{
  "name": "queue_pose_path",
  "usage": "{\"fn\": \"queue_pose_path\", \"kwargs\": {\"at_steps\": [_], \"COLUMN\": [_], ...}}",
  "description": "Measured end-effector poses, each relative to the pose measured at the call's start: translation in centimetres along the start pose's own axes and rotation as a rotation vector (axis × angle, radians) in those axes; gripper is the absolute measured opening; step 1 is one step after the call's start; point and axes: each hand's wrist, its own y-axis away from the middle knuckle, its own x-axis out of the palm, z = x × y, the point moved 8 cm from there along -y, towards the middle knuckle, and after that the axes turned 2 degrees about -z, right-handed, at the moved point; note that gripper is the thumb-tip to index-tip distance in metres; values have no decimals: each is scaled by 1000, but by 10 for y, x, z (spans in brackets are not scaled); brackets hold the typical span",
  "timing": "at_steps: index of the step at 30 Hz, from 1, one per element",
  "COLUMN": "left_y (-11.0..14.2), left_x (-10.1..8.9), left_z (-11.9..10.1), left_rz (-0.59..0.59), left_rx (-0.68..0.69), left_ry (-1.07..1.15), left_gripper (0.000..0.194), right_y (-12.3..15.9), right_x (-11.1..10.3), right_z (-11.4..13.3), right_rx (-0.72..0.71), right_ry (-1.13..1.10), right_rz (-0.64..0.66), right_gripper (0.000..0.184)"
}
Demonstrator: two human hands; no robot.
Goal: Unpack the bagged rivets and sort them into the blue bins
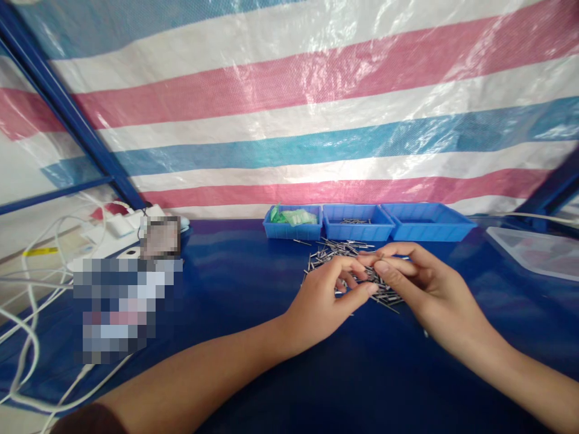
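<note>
Pins [384, 294] lie heaped towards the table's [235, 289] far edge, before three blue bins [357, 233]; over them the left hand [323, 295] is half open, thumb apart from forefinger, the right hand [429, 286] nearly closed, and I cannot tell whether either grips a pin. Such slim pieces probably call for a light fingertip pinch. No brand, label or writing is readable.

The pins [385, 294] look like smooth, shiny metal; the bins [432, 232] are ribbed plastic, the desk [235, 277] is smooth and glossy, the hanging sheet [289, 84] crinkled, shiny woven plastic.
</note>
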Motion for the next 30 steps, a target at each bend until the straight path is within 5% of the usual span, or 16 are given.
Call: {"fn": "queue_pose_path", "kwargs": {"at_steps": [12, 23, 30], "left_y": [-3, -4, -4], "left_x": [5, 1, -12], "left_z": [-4, 5, 3], "left_rz": [63, 20, -100], "left_rx": [64, 13, -21], "left_ry": [-83, -81, -71], "left_gripper": [12, 7, 8], "right_y": [3, 3, -2], "right_x": [4, 6, -2], "right_z": [7, 27, 24], "right_rx": [-59, -293, -317], "right_ry": [78, 262, 398], "right_rz": [41, 43, 14], "right_gripper": [11, 9, 12]}}
